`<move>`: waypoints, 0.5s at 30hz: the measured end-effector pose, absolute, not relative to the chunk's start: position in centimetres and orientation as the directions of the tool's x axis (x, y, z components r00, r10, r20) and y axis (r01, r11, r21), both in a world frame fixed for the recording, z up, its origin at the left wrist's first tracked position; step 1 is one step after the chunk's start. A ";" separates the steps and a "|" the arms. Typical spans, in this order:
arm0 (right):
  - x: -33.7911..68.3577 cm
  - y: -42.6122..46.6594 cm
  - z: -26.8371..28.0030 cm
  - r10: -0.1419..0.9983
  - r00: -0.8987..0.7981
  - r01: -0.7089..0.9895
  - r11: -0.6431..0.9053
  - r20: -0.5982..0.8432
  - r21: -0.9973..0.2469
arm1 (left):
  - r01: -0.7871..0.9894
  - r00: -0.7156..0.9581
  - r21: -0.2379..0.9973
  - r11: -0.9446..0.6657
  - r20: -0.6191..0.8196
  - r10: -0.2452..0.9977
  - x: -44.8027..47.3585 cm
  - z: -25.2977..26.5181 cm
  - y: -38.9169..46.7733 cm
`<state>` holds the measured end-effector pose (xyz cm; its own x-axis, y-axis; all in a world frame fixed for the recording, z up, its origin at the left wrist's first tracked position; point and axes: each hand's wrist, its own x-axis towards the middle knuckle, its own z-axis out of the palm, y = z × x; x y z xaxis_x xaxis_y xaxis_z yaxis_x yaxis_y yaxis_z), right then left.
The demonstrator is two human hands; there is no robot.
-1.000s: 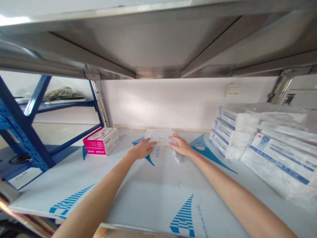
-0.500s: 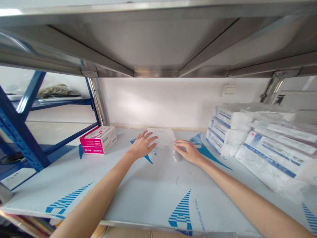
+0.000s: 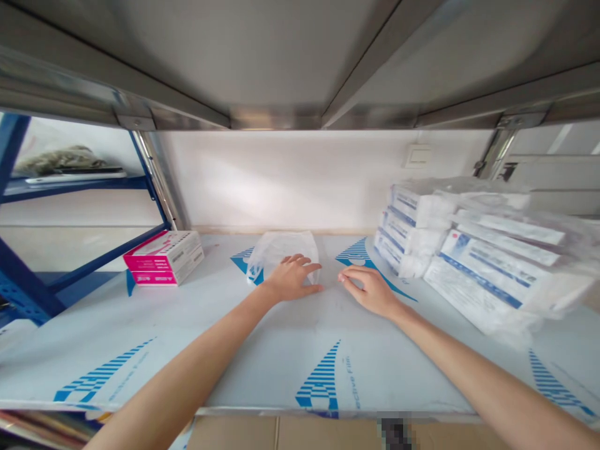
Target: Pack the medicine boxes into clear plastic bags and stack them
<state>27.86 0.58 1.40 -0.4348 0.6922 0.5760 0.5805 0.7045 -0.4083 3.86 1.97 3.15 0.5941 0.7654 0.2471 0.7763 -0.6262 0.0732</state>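
Note:
A thin clear plastic bag lies flattened on the shelf near the back wall. My left hand is over the bag's near right part, fingers spread and palm down; whether it presses on the film is hard to tell. Just right of the bag, my right hand has its thumb and fingertips drawn together low over the shelf. Nothing shows between those fingers, and a gap separates them from the bag.
Two pink-and-white boxes are stacked at the left. On the right stand several plastic-wrapped white-and-blue boxes. A metal shelf hangs low overhead. The film-covered shelf surface ends at a front edge above cardboard.
The bag has spread out leftward, and its crumpled near end has left my right hand. My left hand has moved right and toward me over it. The camera view has shifted.

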 end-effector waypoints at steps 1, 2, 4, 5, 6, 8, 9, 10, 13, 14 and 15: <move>28.1 0.6 1.4 0.694 -0.425 0.589 0.700 0.581 -0.404 | 0.775 0.594 0.064 -0.629 0.265 0.760 4.1 3.3 1.8; 28.2 0.8 1.6 0.696 -0.416 0.597 0.694 0.585 -0.402 | 0.772 0.594 0.053 -0.633 0.291 0.750 4.4 3.4 1.5; 28.4 1.1 2.0 0.702 -0.398 0.616 0.682 0.591 -0.395 | 0.750 0.610 0.027 -0.660 0.355 0.708 5.3 3.6 0.9; 28.5 1.2 2.3 0.706 -0.389 0.625 0.674 0.592 -0.393 | 0.728 0.629 0.015 -0.685 0.383 0.677 6.0 3.7 0.6; 28.7 1.1 2.6 0.711 -0.376 0.637 0.664 0.593 -0.392 | 0.700 0.652 0.007 -0.714 0.403 0.643 6.7 3.8 0.3; 29.3 0.4 3.4 0.724 -0.330 0.664 0.634 0.606 -0.396 | 0.643 0.691 0.011 -0.765 0.423 0.587 8.4 3.9 -0.1; 29.6 -0.3 3.9 0.730 -0.296 0.679 0.614 0.616 -0.402 | 0.624 0.698 0.024 -0.781 0.431 0.571 9.4 4.0 -0.3; 30.1 -1.2 4.5 0.733 -0.260 0.691 0.596 0.629 -0.409 | 0.609 0.699 0.043 -0.792 0.442 0.562 10.4 4.2 -0.4; 32.2 -4.6 7.0 0.679 -0.175 0.703 0.593 0.713 -0.393 | 0.567 0.678 0.130 -0.813 0.487 0.551 13.5 4.9 -0.8; 33.2 -5.8 8.1 0.623 -0.163 0.709 0.613 0.765 -0.348 | 0.550 0.671 0.160 -0.820 0.501 0.547 14.6 5.2 -0.9; 34.4 -6.8 9.4 0.543 -0.137 0.741 0.612 0.828 -0.278 | 0.534 0.665 0.181 -0.826 0.513 0.542 15.8 5.4 -1.0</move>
